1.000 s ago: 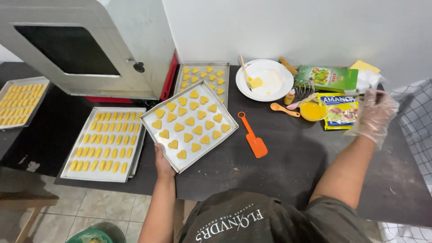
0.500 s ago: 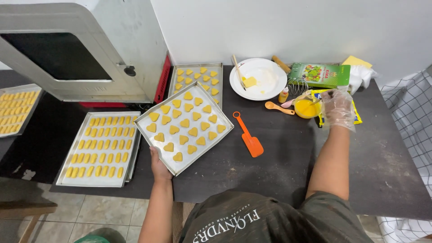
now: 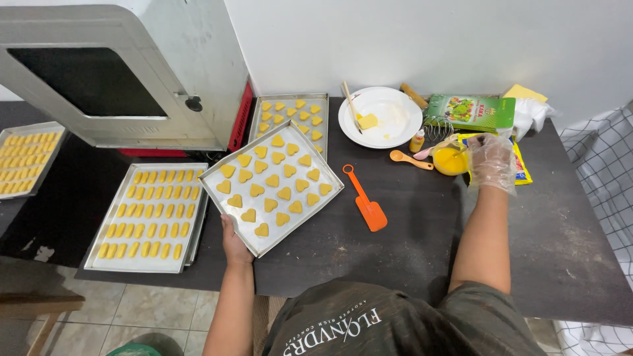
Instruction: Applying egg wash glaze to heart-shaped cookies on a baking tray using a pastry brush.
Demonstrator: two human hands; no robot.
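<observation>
- Since a second ago, your right hand (image 3: 491, 160), in its clear glove, has dropped from beside the packets down to the small yellow bowl (image 3: 451, 161), and the tray has slid a little left with your view.
- Nearest you, your left hand (image 3: 235, 242) grips the near corner of the tray of heart-shaped cookies (image 3: 271, 186), fingers curled under the rim and thumb on top. Keep that tray level; it sits skewed, and part of it rests on the long-cookie tray (image 3: 148, 215) to its left, so it could rock.
- Mind the orange spatula (image 3: 366, 201) lying on the desk (image 3: 409, 250) just right of the tray; don't drag your sleeve over it.
- Farther out on the right, your gloved fingers are bent together over the bowl's right rim. Whether they pinch something there you cannot tell from this view, so steady the bowl before lifting anything out.
- Watch the small orange spoon (image 3: 409, 158) touching the bowl's left side.
- Farthest back, the white plate (image 3: 380, 117) and the second heart tray (image 3: 290, 115) stand by the oven (image 3: 125, 72); reach around them.
</observation>
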